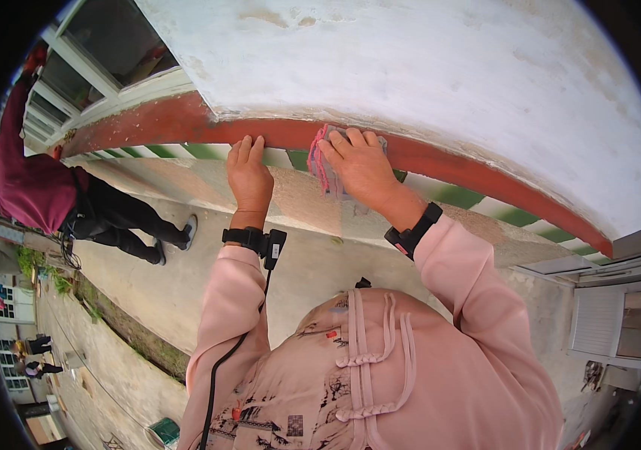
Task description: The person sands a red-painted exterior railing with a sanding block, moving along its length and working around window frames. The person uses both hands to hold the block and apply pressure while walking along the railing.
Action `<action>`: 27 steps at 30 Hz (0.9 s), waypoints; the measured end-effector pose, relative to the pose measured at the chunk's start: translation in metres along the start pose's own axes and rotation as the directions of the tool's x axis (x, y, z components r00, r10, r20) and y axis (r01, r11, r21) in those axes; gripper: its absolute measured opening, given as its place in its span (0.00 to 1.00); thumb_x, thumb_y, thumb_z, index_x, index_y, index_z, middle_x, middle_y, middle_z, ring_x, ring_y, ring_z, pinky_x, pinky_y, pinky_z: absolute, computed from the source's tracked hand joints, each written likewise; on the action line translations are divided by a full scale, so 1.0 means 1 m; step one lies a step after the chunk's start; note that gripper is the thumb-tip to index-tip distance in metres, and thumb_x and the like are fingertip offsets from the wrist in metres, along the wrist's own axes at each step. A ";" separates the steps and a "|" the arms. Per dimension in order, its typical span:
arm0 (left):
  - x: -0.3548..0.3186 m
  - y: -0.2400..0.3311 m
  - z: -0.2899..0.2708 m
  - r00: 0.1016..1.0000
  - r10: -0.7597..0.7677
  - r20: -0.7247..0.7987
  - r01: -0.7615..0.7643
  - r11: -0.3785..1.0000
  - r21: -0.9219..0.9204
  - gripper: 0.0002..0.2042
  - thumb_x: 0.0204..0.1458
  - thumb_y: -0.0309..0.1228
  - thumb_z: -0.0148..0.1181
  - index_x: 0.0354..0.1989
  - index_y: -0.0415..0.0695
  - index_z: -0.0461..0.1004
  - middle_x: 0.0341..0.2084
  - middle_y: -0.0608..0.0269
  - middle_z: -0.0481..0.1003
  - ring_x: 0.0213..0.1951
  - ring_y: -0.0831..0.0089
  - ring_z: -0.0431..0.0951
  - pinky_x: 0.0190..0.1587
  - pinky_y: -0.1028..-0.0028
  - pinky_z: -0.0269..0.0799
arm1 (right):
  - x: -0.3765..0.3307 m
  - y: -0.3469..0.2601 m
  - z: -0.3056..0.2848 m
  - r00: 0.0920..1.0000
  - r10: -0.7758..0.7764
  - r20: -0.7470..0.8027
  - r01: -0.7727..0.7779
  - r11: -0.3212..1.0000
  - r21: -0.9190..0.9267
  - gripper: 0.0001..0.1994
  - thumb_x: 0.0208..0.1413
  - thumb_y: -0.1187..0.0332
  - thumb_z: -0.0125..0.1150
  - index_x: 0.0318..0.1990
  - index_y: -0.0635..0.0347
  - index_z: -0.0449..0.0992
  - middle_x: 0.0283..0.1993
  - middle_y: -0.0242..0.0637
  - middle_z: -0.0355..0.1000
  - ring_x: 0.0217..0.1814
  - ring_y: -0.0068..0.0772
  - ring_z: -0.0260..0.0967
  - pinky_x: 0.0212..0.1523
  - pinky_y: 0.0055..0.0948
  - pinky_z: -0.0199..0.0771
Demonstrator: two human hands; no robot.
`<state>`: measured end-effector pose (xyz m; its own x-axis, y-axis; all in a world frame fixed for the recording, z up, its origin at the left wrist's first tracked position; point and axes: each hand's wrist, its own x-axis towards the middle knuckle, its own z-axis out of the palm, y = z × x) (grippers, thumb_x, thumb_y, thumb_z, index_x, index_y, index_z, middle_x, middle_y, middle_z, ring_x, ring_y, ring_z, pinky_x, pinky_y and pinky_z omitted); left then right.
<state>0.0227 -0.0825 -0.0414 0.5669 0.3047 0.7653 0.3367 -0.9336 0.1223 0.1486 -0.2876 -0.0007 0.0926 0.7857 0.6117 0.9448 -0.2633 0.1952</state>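
A red-painted ledge (pixel 440 165) runs along the base of a white wall, with a green-and-white striped band (pixel 459 195) on its front face. My right hand (pixel 364 166) presses a grey cloth with a pink edge (pixel 320 160) onto the ledge. Part of the cloth hangs over the front, and the palm hides some of it. To its left, my left hand (pixel 249 178) rests its extended fingertips on the ledge's front edge, holding nothing. Both wrists wear black straps, and a cable runs down my left sleeve.
Another person in a maroon top (pixel 43 191) stands at the left, one arm raised by the white-framed window (pixel 122 45). A concrete walkway (pixel 298 259) lies below the ledge. A planted strip (pixel 133 322) borders it, and a white door (pixel 598 319) stands at the right.
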 end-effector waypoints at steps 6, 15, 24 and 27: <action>0.001 -0.006 -0.003 1.000 0.013 0.001 -0.013 0.998 -0.064 0.22 0.42 0.14 0.52 0.48 0.43 0.76 0.49 0.54 0.74 0.52 0.53 0.71 0.57 0.61 0.66 | 0.048 -0.032 0.030 1.000 -0.002 0.027 0.001 0.998 0.060 0.18 0.50 0.69 0.53 0.50 0.57 0.73 0.49 0.34 0.69 0.48 0.36 0.62 0.44 0.35 0.59; 0.002 -0.008 -0.004 1.000 0.008 -0.024 -0.011 0.993 -0.114 0.24 0.44 0.14 0.52 0.52 0.42 0.74 0.48 0.54 0.75 0.51 0.55 0.72 0.57 0.61 0.66 | 0.075 -0.052 0.052 0.997 0.036 -0.065 -0.038 0.999 -0.020 0.18 0.52 0.66 0.52 0.51 0.58 0.74 0.49 0.35 0.70 0.46 0.34 0.62 0.42 0.33 0.58; 0.000 -0.012 -0.008 0.999 0.014 0.030 -0.012 0.997 -0.073 0.25 0.43 0.13 0.51 0.52 0.44 0.74 0.50 0.55 0.74 0.53 0.56 0.71 0.58 0.62 0.66 | 0.044 -0.032 0.022 0.998 0.056 0.015 -0.058 0.994 0.091 0.17 0.51 0.68 0.54 0.50 0.54 0.73 0.46 0.31 0.68 0.48 0.34 0.62 0.44 0.33 0.59; -0.003 -0.010 -0.005 1.000 0.009 0.021 -0.008 0.998 -0.055 0.26 0.43 0.11 0.50 0.52 0.44 0.74 0.51 0.56 0.73 0.54 0.55 0.70 0.58 0.62 0.66 | 0.020 -0.015 0.007 0.997 0.071 0.007 -0.071 0.995 0.069 0.17 0.50 0.69 0.55 0.50 0.51 0.73 0.47 0.29 0.67 0.49 0.33 0.62 0.45 0.32 0.59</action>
<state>0.0135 -0.0751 -0.0416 0.5853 0.3001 0.7532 0.2903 -0.9450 0.1509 0.1380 -0.2643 0.0029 0.1614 0.7693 0.6182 0.9552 -0.2792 0.0980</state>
